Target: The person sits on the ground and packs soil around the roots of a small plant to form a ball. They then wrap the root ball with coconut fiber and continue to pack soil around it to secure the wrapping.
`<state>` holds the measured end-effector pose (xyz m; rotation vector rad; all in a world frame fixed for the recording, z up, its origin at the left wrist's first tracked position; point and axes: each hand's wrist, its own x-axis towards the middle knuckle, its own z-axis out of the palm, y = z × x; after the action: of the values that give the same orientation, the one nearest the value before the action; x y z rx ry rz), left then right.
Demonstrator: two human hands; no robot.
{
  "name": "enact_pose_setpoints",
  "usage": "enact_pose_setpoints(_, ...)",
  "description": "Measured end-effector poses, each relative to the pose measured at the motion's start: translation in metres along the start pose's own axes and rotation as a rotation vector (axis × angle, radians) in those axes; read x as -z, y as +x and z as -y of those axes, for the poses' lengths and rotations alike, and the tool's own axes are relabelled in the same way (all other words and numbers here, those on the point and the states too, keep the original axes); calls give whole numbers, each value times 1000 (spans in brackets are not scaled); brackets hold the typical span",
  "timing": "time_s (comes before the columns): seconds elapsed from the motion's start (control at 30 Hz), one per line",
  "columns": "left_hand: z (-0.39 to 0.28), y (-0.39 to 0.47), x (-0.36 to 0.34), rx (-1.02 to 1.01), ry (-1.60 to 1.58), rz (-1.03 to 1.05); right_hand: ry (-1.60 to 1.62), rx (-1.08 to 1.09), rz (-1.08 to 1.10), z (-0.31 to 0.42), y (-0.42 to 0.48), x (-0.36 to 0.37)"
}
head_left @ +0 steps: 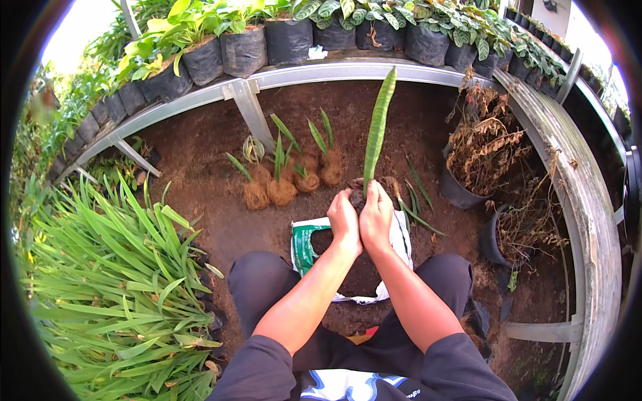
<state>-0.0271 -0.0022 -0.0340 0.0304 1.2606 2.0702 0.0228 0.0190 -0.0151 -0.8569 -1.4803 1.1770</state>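
Note:
A snake plant leaf (379, 125) stands upright with a dark root ball (357, 199) at its base. My left hand (344, 218) and my right hand (376, 213) are cupped around that root ball from both sides, so most of it is hidden. Below my wrists lies an open plastic soil bag (302, 245), white and green with printed writing. Dark potting soil (358, 278) fills the bag's opening. To the right of my hands, loose snake plant leaves (419, 218) rest on the ground.
Several fibre-wrapped plantlets (282, 192) sit ahead on the left. Strappy green plants (120, 290) crowd the left side. Pots with dried plants (464, 193) stand at right, beside a wooden plank (587, 200). A metal-framed bench (321, 72) with black-bagged plants (288, 42) curves across the back.

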Motion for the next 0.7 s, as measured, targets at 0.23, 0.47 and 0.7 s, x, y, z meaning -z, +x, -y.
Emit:
enact_pose_setpoints(0.23, 13, 2, -2, -107, 81, 122, 11, 17, 41, -4, 4, 13)
enact_pose_setpoints(0.47, 4, 0, -12, 215, -202, 259, -17, 141, -64, 31, 4, 15)
enact_pose_setpoints(0.7, -6, 5, -8, 129, -124, 221, -29, 40, 62, 31, 10, 13)
